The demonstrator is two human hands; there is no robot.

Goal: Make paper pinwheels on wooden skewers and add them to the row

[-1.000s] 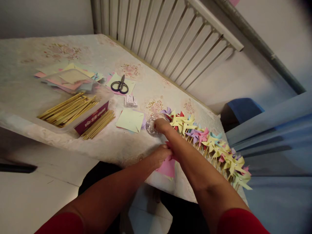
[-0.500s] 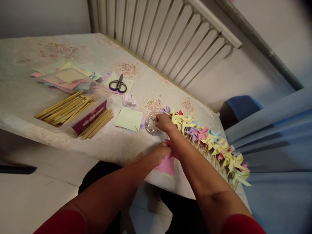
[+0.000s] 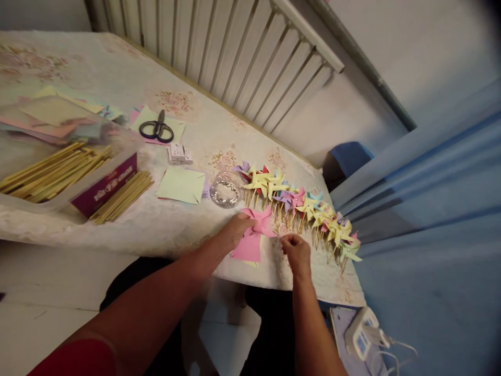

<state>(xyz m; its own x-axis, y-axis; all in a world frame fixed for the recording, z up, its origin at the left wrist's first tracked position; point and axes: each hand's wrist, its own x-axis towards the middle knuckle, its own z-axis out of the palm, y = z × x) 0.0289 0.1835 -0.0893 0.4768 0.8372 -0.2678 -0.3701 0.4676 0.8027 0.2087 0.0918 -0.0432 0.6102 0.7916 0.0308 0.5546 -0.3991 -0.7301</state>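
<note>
My left hand is closed on a pink paper pinwheel, whose blades are folded in to the middle. Just right of it, my right hand pinches a tiny pale sliver that looks like a pin, its tip close to the pinwheel's edge. Below the pinwheel lies a pink paper square over a yellowish sheet. Beyond my hands stands a round clear dish of small silvery pins. A row of finished pinwheels on sticks runs along the right of the table.
Left of the dish is a stack of pale green squares. Behind it are small white boxes and scissors on paper. A clear plastic box holds wooden sticks, with more sticks beside it. A power strip sits lower right.
My right hand has left the dish and come down right of the pinwheel, fingers pinched. My left hand now shows the pink pinwheel raised above the square. The view has shifted right.
</note>
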